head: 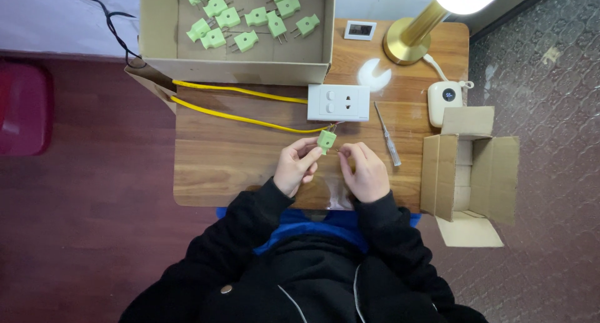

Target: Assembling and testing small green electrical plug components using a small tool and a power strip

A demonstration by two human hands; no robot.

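left hand (297,166) pinching green plug (326,140), right hand (365,171) curled

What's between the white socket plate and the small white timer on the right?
In the head view, a screwdriver lies on the table between the socket plate and the timer, nearer the plate.

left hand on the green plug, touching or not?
Touching. The head view shows the left hand with its fingertips closed against the side of the green plug, no gap between them.
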